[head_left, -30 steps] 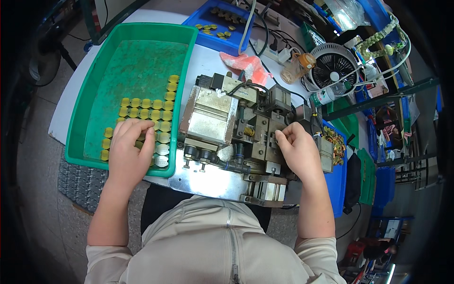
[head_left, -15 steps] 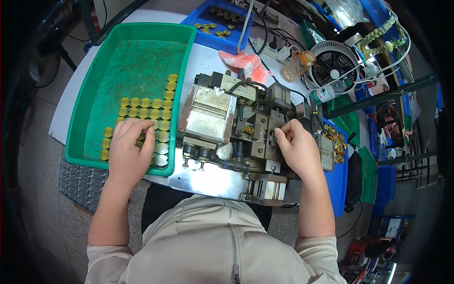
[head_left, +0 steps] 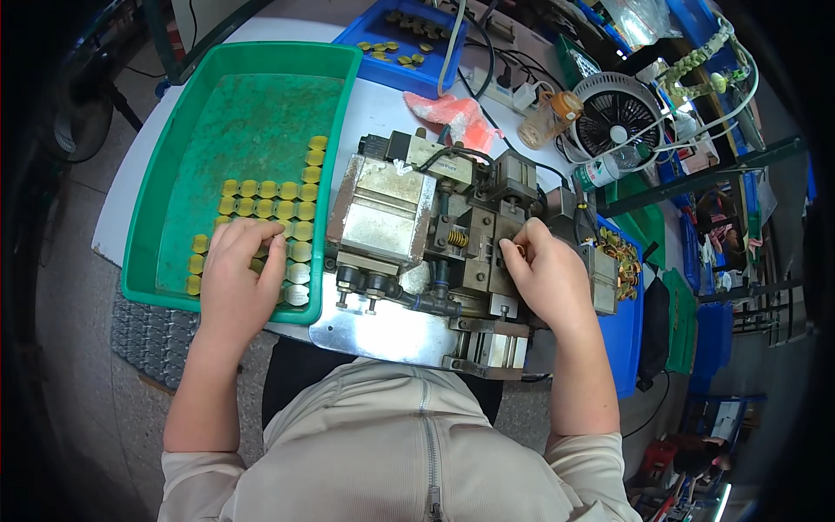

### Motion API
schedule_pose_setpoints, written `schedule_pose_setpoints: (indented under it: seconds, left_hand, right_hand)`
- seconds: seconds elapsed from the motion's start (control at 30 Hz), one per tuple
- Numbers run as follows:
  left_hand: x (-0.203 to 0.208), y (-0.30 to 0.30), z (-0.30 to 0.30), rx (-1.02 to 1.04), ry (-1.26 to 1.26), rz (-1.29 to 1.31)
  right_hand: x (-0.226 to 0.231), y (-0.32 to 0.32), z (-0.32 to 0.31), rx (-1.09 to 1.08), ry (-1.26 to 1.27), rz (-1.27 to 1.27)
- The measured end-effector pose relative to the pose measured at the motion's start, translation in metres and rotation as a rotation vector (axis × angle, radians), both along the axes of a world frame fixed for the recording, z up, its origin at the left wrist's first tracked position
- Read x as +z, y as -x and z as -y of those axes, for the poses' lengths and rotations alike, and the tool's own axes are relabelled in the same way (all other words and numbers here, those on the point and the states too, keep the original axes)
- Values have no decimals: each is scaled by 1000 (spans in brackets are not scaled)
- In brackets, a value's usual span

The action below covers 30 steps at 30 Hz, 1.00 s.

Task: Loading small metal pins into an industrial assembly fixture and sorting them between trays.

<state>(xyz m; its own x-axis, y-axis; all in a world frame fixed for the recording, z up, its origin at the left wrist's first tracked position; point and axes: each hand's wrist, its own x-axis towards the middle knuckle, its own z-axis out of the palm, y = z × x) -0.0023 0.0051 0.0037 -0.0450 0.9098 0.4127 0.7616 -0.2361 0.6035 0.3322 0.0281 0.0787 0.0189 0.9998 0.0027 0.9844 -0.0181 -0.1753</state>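
My left hand (head_left: 239, 265) rests in the green tray (head_left: 136, 200), over rows of small yellow-and-silver metal pieces (head_left: 266, 209). Its thumb and forefinger curl close together at the row near the tray's right wall; whatever lies between them is hidden. At the metal fixture machine (head_left: 474, 252), my right hand (head_left: 552, 278) has thumb and fingers pinched beside the central block. A small copper-coloured part (head_left: 522, 250) shows at those fingertips, mostly covered by them.
A blue bin (head_left: 619, 348) with coppery pieces stands right of the machine. Behind are a blue tray (head_left: 442, 85) holding yellow pieces, a pink cloth (head_left: 457, 120), an orange-capped bottle (head_left: 548, 120), a fan (head_left: 613, 122) and cables. A silver plate (head_left: 391, 335) lies at the front.
My right hand has drawn slightly up and right from the central block, and a coppery bit now shows at its fingertips. My left hand stays in place over the tray.
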Motion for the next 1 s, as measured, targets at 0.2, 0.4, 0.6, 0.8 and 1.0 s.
schedule_pose_setpoints:
  seconds: [0.2, 0.4, 0.6, 0.8, 1.0]
  left_hand:
    - [-1, 1, 0, -9, 9, 9]
    - [2, 2, 1, -16, 74, 49]
    - [20, -3, -2, -10, 101, 177]
    - [74, -68, -37, -392, -209, 128]
    - [60, -169, -68, -817, -176, -146]
  right_hand:
    - [8, -1, 14, 19, -52, -47]
    - [0, -28, 20, 379, -225, -56]
    - [-2, -24, 26, 401, -195, -54]
    - [-6, -33, 31, 368, -242, -50]
    - [-6, -47, 36, 407, -405, -60]
